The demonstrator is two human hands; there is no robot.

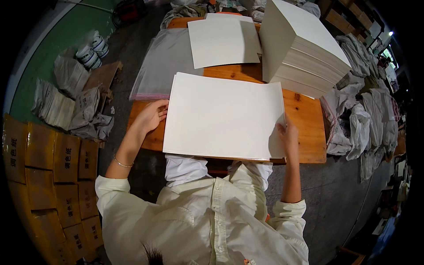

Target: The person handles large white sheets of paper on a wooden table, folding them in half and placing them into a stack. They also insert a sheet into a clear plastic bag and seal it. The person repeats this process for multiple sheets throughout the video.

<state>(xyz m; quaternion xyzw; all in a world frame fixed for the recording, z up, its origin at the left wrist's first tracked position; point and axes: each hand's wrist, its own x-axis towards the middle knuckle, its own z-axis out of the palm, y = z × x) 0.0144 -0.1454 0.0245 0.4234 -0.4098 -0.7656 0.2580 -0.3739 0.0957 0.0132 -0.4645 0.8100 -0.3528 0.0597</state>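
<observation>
head view shows the squaring-up step: left hand (151,115) and right hand (288,138) press flat-fingered against opposite edges of the white paper stack (223,115) on the wooden table (309,123), so next probably calls for gripping it evenly.

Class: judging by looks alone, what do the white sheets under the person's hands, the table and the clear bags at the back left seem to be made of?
White sheets: probably thick matte paper or thin card; flat, no shine, layered edges.
Table: wood, likely varnished pine; orange tone, visible grain and a knot.
Clear bags: apparently thin plastic film; see-through, greyish, slightly glossy.
</observation>
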